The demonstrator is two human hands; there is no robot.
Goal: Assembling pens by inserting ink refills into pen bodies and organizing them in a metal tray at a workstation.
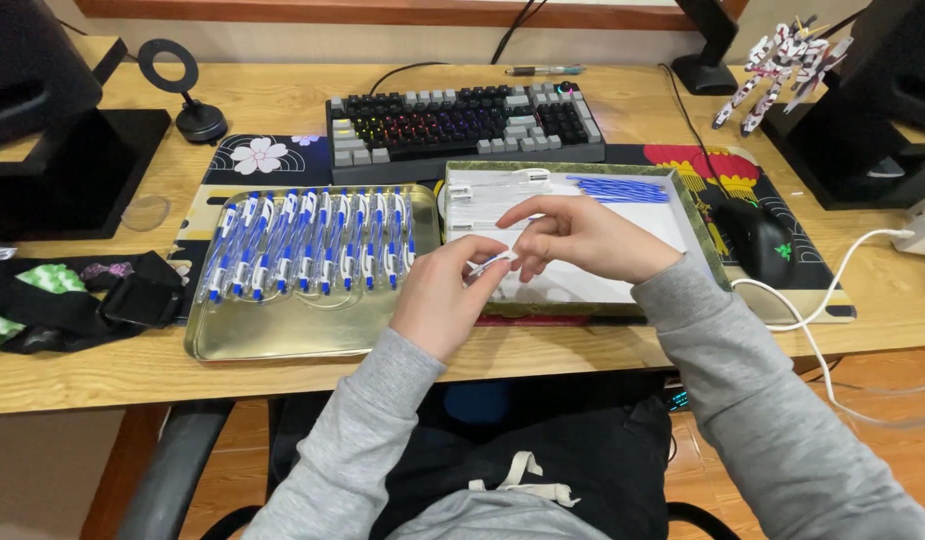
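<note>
A small clear pen part point(490, 264) was pinched between the fingertips of the left hand point(444, 295) and the right hand point(580, 238), just below the centre of the frame, above the near edge of the box point(704, 222). Both hands were closed on it; whether it was one piece or two being fitted together could not be told.

The part was slim and held only at the tips, so a slip was judged likely to drop it into the lap or onto the floor below the surface point(282, 100). A sleeve dragged across the box rim could also have scattered the loose pieces inside.

The gold tray point(282, 340), at centre left, held a tidy row of blue-and-white pens point(312, 245) laid side by side. The box, right of centre, was lined in white and held thin blue refills point(618, 189) at its upper right and a few clear barrels point(492, 185) at its upper left. A keyboard point(462, 125) lay above both containers.
</note>
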